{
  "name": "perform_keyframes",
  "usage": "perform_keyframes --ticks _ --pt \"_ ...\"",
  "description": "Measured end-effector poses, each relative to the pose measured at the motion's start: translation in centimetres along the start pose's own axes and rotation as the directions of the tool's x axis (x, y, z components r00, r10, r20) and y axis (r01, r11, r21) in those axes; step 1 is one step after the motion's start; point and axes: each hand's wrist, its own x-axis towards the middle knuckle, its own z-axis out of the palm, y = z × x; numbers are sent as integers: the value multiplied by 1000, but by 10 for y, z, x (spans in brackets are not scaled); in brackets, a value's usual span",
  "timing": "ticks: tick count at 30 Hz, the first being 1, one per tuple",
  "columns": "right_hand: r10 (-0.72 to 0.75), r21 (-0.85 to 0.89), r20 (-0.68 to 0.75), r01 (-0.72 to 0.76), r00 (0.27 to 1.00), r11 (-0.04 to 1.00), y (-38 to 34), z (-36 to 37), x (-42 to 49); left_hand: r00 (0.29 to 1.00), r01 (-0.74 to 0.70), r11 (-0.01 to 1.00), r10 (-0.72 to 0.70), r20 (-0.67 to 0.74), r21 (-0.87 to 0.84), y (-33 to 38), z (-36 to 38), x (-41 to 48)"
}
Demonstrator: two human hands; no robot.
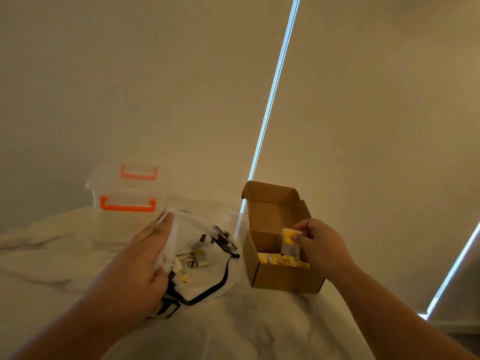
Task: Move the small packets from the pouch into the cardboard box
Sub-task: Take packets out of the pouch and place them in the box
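Placing a small packet (290,242) into the cardboard box (283,278); judging the task partway done.
Pinching that packet with the right hand (322,245) between thumb and fingertips, just above the box's open top. Holding the pouch (207,279) open on the white sheet (233,328) with the left hand (140,261), pinching its flap between thumb and nearly straight fingers. Noting a row of yellow packets (283,260) already in the box; seeing several loose packets (192,257) waiting inside the pouch, so expecting further transfers.

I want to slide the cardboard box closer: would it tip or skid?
Probably light: the cardboard box holds only thin packets. Its upright lid and the soft, wrinkled sheet beneath may make it snag or tip, not slide.
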Motion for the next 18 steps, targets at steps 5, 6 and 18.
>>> perform_keyframes --ticks 5,6,18 --pt "111 -372 176 -39 978 927 13 12 19 1000 -20 1000 21 -22 23 -1 2 -1" --pt "148 -477 238 -18 960 879 11 14 22 999 -25 1000 26 -25 11 -1 2 -1" --pt "192 -717 298 86 935 692 1 27 33 1000 7 1000 -8 -25 -23 0 -2 -2"
